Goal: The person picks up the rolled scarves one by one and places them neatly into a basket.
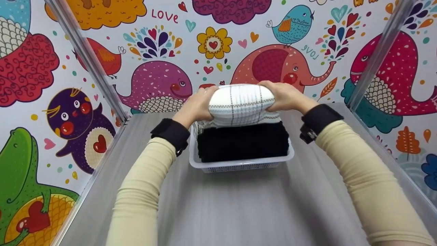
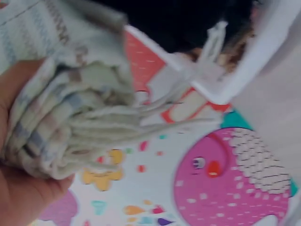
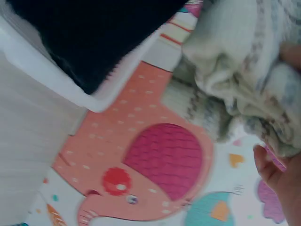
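Note:
A thickly folded white plaid scarf (image 1: 242,104) with fringed ends is held up over the back of a white plastic basket (image 1: 239,164). My left hand (image 1: 199,105) grips its left end and my right hand (image 1: 287,97) grips the right end. In the left wrist view, fingers and thumb wrap the rolled layers, and long fringe (image 2: 141,127) hangs from them toward the basket. The right wrist view shows the bunched cloth of the scarf (image 3: 235,89) against the right hand (image 3: 287,181). Inside the basket lies a folded black cloth (image 1: 242,143).
The basket stands on a grey table (image 1: 232,205). Behind it rises a wall (image 1: 218,73) printed with cartoon animals, with more printed panels at both sides. Metal posts (image 1: 92,61) stand at the corners.

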Motion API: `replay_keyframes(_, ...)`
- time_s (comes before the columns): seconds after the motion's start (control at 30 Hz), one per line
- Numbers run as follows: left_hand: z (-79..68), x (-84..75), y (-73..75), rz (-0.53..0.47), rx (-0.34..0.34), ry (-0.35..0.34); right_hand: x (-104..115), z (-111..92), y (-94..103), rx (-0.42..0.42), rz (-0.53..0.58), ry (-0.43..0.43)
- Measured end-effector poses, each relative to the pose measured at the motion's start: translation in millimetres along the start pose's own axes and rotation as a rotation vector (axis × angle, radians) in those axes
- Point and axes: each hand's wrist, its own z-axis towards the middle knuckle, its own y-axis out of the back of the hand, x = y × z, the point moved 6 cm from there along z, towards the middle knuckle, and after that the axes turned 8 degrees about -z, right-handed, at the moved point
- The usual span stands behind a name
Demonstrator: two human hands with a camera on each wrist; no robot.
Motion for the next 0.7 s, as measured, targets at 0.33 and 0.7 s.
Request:
replay_keyframes(0.33, 18.2, 34.9, -39.9, 0.170, -0.153, 0.003, -22.8, 22.2, -49.9, -0.031, -0.155, -0.112)
replay_keyframes(0.7, 20.7, 59.0, -74.6, 0.228, -0.135, 0.008, -23.2, 23.6, -95.0, -0.022, -0.296, -0.128)
